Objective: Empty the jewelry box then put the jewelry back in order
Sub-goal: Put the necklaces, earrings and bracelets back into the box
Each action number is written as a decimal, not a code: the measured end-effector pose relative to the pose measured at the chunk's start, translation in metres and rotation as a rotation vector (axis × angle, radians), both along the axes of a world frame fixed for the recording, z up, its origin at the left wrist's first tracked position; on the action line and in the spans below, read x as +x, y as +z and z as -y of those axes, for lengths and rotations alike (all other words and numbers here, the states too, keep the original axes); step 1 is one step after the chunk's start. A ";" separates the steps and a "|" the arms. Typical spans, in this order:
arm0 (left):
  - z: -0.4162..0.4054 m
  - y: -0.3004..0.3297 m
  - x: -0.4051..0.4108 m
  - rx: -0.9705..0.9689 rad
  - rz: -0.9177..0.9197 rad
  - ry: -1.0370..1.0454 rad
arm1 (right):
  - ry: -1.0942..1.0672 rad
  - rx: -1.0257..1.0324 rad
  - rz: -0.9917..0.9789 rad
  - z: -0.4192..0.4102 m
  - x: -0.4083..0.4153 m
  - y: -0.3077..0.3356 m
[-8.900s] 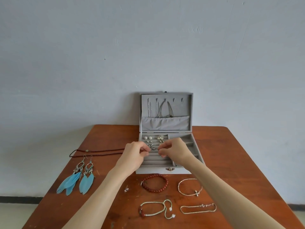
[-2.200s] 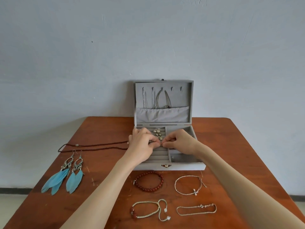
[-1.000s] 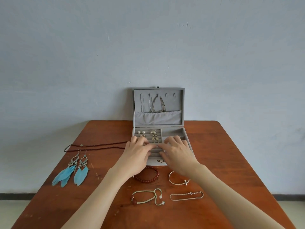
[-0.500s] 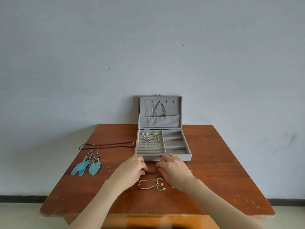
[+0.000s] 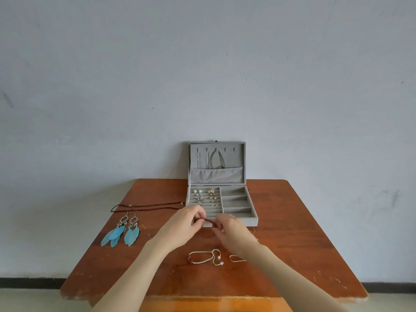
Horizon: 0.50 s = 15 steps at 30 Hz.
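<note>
Jewelry box [image 5: 252, 218]: open at the back-centre of the table [image 5: 292, 221], studs refilled in its left ring rows, right compartments judged still bare. Left outside: cord necklace [image 5: 144, 207], feather earrings [image 5: 122, 233]. Beaded bracelet [image 5: 208, 220] is pinched at its two sides by curled fingers of left hand [image 5: 182, 230] and right hand [image 5: 234, 235], just before the box. Woven bracelet [image 5: 202, 258] and chain bracelet [image 5: 236, 258] remain unstored.

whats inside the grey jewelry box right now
In the jewelry box, small earrings sit in the left slotted rows; the right compartments look empty. Thin chains hang inside the lid. Both hands cover the front left corner.
</note>
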<state>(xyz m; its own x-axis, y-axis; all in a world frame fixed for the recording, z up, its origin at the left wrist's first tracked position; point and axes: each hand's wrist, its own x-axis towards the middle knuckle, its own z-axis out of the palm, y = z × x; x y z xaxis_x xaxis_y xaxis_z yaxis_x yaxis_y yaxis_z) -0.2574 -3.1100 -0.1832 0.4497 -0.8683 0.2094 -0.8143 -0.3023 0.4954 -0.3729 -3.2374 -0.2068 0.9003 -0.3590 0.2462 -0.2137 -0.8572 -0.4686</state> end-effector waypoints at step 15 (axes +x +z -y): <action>0.070 0.039 0.003 -0.306 -0.280 0.083 | -0.237 0.629 0.246 0.086 -0.011 0.060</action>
<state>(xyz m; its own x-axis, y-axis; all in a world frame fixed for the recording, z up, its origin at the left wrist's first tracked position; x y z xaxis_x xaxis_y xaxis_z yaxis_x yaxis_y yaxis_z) -0.2544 -3.1803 -0.1440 0.5919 -0.7435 0.3112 -0.6144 -0.1663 0.7713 -0.3844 -3.3232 -0.1471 0.7258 -0.6784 0.1139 -0.1852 -0.3522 -0.9174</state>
